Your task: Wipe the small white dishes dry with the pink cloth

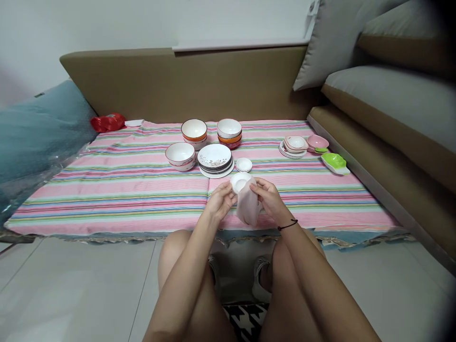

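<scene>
A small white dish (pixel 239 180) is held up in front of me, over the near part of the striped cloth. My left hand (pixel 221 199) pinches its left rim between thumb and fingers. On the other side my right hand (pixel 268 194) grips a pale pinkish cloth (pixel 248 206) that covers the dish's right part and hangs below it. Just beyond the held dish, a short stack of small white dishes (pixel 244 165) rests on the striped cloth. Behind and left of it stands a stack of plates (pixel 214 156) with a floral edge on top.
Stacked bowls (pixel 194 129), more bowls (pixel 229 128) and a white bowl stack (pixel 180 154) stand around the plates. At right lie small dishes (pixel 294 144), a pink bowl (pixel 318 141) and a green dish (pixel 334 161). A red bundle (pixel 108 122) sits far left; cushions (pixel 392 95) line the right.
</scene>
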Demonstrator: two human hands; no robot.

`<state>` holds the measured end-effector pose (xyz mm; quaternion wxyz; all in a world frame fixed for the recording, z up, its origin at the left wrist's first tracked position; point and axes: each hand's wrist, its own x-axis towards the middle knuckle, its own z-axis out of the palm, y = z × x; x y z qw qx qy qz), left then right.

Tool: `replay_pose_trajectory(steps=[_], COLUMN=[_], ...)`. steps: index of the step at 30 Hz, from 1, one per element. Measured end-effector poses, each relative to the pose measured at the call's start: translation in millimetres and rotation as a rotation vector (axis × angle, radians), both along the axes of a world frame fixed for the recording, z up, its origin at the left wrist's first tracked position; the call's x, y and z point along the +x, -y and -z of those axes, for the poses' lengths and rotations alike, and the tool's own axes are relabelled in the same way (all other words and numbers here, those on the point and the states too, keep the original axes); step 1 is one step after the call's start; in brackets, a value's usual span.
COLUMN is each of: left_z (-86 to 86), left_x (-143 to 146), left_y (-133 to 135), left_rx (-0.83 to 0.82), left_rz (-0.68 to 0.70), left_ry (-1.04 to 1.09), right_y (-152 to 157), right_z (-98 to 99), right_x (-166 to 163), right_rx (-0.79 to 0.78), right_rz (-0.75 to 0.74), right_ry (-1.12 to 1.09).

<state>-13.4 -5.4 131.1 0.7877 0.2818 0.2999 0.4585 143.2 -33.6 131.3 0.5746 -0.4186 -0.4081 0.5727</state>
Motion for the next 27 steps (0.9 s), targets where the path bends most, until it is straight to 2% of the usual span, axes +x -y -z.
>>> replay_pose_trajectory(steps=[4,9,18,22,27], left_z=[-6.6,-14.0,-3.9,-3.4,-7.7], left_x=[-8.2,-13.3,-0.5,3.0,-1.9], left_y=[-3.0,-1.2,4.9,5.9,4.7], left_rx=[0.101,0.264,0.152,0.119,0.225], left_rz=[-0.066,0.014,-0.078,-0.076,-0.011], left_ry=[-0.273,-0.462,-0.329,-0.310,-0.431], right_y=[-0.4,-1.3,-4.0,-3.7,-4.3], right_z=[-0.6,1.0,3.9,4.8,6.0], right_x=[0.8,1.2,-3.8,-4.0,0.6], right_rx=[0.021,0.042,0.073,0.083,0.078], right_rz=[-0.021,-0.064,0.003,0.016,0.052], right_ry=[0.050,0.170,0.142,0.173,0.121])
